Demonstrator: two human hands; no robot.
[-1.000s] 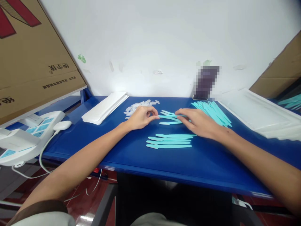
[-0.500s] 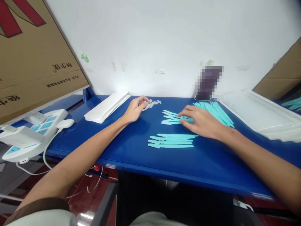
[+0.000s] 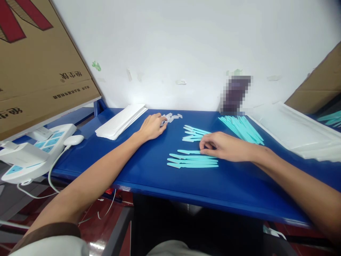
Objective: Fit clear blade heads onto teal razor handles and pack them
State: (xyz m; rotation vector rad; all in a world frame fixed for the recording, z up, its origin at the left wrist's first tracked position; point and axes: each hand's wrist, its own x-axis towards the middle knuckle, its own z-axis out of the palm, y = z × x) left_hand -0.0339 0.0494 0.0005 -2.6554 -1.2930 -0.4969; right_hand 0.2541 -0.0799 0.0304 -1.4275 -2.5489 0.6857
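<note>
My right hand pinches the rearmost turquoise eyebrow razor of a front row lying on the blue table. Several more razors lie side by side just in front of it. Behind my fingers is a second fanned group of razors, partly covered by the hand. My left hand rests at a small pile of translucent plastic pieces, its fingers curled down onto them. What sits between those fingertips is hidden.
A larger heap of razors lies at the back right, beside a clear plastic bag. White flat packets lie at the left. A power strip with chargers stands by the left edge, under a cardboard box. A blurred-out device leans on the wall.
My right hand has come forward from the fanned group to the front row and closed on its rear razor. My left hand has turned palm down, its fingers curled over the translucent pieces.
</note>
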